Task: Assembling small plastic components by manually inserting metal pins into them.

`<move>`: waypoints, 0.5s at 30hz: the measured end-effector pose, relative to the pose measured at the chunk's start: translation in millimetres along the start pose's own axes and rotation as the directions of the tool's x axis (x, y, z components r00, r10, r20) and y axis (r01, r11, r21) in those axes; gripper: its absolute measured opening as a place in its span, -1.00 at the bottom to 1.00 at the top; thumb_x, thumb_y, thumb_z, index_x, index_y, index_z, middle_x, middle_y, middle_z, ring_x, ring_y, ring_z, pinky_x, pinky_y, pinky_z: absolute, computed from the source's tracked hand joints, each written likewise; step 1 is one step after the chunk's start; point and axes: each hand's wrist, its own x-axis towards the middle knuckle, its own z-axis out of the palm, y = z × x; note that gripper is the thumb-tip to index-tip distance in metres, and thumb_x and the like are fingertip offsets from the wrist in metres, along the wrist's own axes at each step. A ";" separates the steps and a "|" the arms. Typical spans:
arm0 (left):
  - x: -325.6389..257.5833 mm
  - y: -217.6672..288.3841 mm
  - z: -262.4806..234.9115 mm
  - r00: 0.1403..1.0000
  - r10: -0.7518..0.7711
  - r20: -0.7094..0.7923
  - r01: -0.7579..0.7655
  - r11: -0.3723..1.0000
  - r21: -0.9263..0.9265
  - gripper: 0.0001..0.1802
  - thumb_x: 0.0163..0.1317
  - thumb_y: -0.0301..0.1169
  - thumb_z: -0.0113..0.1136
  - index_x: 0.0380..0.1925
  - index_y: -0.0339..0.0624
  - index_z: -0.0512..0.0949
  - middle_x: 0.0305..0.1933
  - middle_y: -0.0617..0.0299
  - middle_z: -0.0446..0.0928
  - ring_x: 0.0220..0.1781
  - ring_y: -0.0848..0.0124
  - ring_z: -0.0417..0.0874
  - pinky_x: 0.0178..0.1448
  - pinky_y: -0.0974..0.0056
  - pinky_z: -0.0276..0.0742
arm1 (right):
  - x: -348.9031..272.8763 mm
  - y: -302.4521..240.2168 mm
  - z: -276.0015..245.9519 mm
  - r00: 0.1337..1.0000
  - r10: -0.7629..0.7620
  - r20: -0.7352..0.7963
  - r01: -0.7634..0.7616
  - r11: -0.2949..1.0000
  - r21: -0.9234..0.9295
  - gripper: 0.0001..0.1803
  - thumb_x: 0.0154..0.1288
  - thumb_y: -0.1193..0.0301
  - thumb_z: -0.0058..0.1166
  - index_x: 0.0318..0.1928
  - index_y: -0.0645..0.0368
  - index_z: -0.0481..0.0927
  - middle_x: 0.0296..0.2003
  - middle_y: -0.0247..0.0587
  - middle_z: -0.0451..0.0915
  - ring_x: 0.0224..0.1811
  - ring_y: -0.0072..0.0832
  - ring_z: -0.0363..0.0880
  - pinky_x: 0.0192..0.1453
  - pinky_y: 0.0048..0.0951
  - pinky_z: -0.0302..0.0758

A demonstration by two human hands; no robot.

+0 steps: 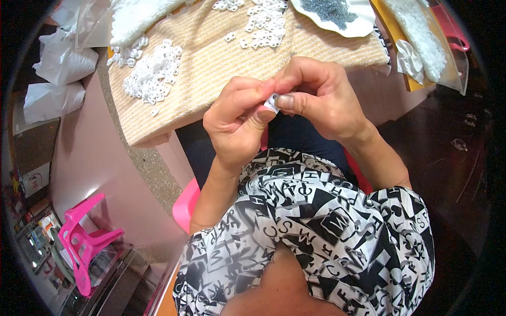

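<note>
A small white plastic piece [271,103] is pinched between both hands, just off the near edge of the cloth-covered table. My left hand [233,120] grips it with thumb and forefinger, the other fingers curled in. On its other side my right hand [322,100] presses it with the thumbnail and bent forefinger. Fingertips hide most of the piece. Beyond the hands, a heap of small white pieces with holes [154,75] lies at the left of the striped cream cloth [211,63]. Another spread of similar pieces [265,25] lies at the far middle.
A white plate [363,29] at the far right of the table bears small grey metal bits [332,11]. Clear bins with white pieces stand at the far left [126,31] and far right [421,42]. A pink plastic stool [81,239] is at the lower left.
</note>
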 end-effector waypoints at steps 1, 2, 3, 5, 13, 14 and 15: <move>0.2 -0.9 -0.7 1.000 0.005 0.001 -0.005 1.000 -0.005 -0.75 0.01 -0.51 0.22 -0.27 -0.37 0.53 -0.31 0.12 0.47 -0.31 0.46 0.46 -0.26 0.47 0.38 | 0.1 0.0 0.5 1.000 0.002 -0.003 -0.002 1.000 -0.005 -0.95 0.04 0.65 0.05 -0.46 0.30 0.46 -0.60 -0.41 0.42 -0.57 -0.74 0.37 -0.52 -0.69 0.32; 0.9 -1.5 -1.2 1.000 0.004 0.000 -0.004 1.000 -0.005 -0.75 0.01 -0.51 0.22 -0.27 -0.37 0.53 -0.31 0.12 0.47 -0.31 0.46 0.46 -0.26 0.47 0.38 | 0.3 0.1 0.9 1.000 0.004 -0.005 -0.004 1.000 -0.009 -0.95 0.03 0.65 0.05 -0.47 0.31 0.46 -0.60 -0.41 0.42 -0.56 -0.74 0.37 -0.51 -0.69 0.32; 1.8 -1.9 -1.2 1.000 0.031 0.007 -0.031 1.000 0.001 -0.76 0.01 -0.52 0.22 -0.28 -0.38 0.53 -0.31 0.13 0.47 -0.31 0.45 0.46 -0.25 0.47 0.38 | 0.0 0.1 1.1 1.000 0.006 -0.005 -0.006 1.000 -0.008 -0.95 0.03 0.65 0.05 -0.47 0.31 0.46 -0.60 -0.41 0.42 -0.56 -0.74 0.37 -0.51 -0.69 0.32; 2.1 -2.4 -1.1 0.998 0.055 0.014 -0.055 0.998 0.007 -0.77 0.00 -0.52 0.23 -0.30 -0.38 0.52 -0.32 0.13 0.48 -0.31 0.44 0.47 -0.25 0.46 0.39 | -0.4 0.5 1.3 1.000 -0.009 -0.012 0.008 0.998 -0.056 -0.95 0.02 0.65 0.06 -0.48 0.31 0.47 -0.60 -0.41 0.42 -0.55 -0.74 0.36 -0.50 -0.69 0.32; 0.9 -12.7 -1.5 0.999 0.045 -0.007 -0.045 0.999 -0.021 -0.75 0.04 -0.52 0.20 -0.24 -0.38 0.50 -0.30 0.14 0.48 -0.29 0.45 0.47 -0.22 0.46 0.39 | 1.7 7.1 -1.1 0.999 -0.041 0.003 0.041 0.986 -0.164 -0.96 0.04 0.63 0.06 -0.46 0.31 0.47 -0.58 -0.37 0.45 -0.56 -0.70 0.38 -0.51 -0.67 0.34; 1.1 -13.5 -3.3 0.999 0.046 -0.009 -0.047 0.999 -0.023 -0.75 0.04 -0.52 0.20 -0.24 -0.38 0.50 -0.30 0.14 0.48 -0.29 0.45 0.47 -0.22 0.46 0.39 | 3.1 7.8 -1.0 1.000 0.012 -0.005 -0.012 0.997 -0.083 -0.95 0.05 0.62 0.06 -0.43 0.30 0.47 -0.57 -0.36 0.46 -0.56 -0.69 0.40 -0.51 -0.66 0.36; 2.3 -11.9 -3.2 1.000 -0.012 0.001 0.012 0.997 -0.079 -0.72 0.06 -0.49 0.19 -0.20 -0.37 0.49 -0.29 0.15 0.47 -0.29 0.46 0.47 -0.22 0.46 0.39 | 2.3 5.2 -1.1 1.000 -0.001 -0.005 0.000 0.996 -0.092 -0.95 0.05 0.62 0.06 -0.43 0.30 0.47 -0.57 -0.36 0.46 -0.56 -0.69 0.40 -0.51 -0.66 0.36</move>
